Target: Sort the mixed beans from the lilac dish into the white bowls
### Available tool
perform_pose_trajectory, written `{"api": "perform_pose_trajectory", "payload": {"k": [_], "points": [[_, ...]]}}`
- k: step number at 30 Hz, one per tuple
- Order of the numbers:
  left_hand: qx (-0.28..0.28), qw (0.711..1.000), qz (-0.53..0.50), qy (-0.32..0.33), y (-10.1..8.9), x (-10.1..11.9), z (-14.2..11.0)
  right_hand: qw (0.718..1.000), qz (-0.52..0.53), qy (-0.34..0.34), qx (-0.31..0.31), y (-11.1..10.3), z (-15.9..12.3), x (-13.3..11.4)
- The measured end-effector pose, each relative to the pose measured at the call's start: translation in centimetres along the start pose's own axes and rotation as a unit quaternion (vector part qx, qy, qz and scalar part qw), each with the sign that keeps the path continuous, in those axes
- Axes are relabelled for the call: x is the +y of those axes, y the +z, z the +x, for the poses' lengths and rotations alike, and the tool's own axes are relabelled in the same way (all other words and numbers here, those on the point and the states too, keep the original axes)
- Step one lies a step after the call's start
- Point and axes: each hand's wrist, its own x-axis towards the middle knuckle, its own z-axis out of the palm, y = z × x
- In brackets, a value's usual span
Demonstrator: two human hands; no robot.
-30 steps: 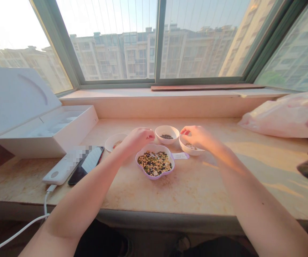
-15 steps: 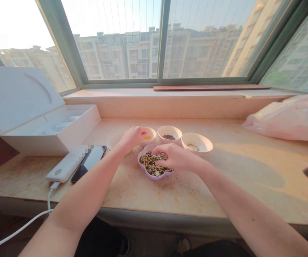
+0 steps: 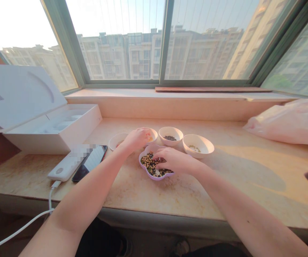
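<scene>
The right hand (image 3: 175, 160) is down in the mixed beans (image 3: 148, 162) that fill a lilac, flower-shaped dish (image 3: 154, 146). Its fingers (image 3: 160, 154) are curled and partly closed, with the tips among the beans near the middle of the dish. The hand hides whether they pinch anything, so I cannot tell.

The left hand (image 3: 136, 140) hangs just behind the dish, back upward, its fingers (image 3: 146, 133) loosely bent over a white bowl (image 3: 154, 132) of yellow grains (image 3: 150, 139). Whether they hold anything cannot be seen.

Three more white bowls stand close by: one with something reddish (image 3: 116, 142) just left of the left hand, one with black seeds (image 3: 170, 132) behind the dish, and one with a few pale beans (image 3: 198, 142) to its right.

All of this sits on a stone windowsill (image 3: 196, 200) — with an open white box (image 3: 33, 96), a power bank (image 3: 60, 170), a phone (image 3: 90, 164) and a white cable (image 3: 17, 232) to the left, and a plastic bag (image 3: 290, 125) to the right.
</scene>
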Motion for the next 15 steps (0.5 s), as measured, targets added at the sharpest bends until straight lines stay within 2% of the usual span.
{"api": "perform_pose_trajectory", "payload": {"k": [8, 15], "points": [[0.010, 1.000, 0.004, 0.003, -0.5, 0.9, -0.4, 0.999, 0.047, -0.010, 0.004, 0.4, 0.0, 0.5], [0.005, 0.999, 0.017, 0.052, -0.7, 1.8, -0.3, 0.993, 0.096, 0.024, 0.056, 0.8, -0.2, 0.9]]}}
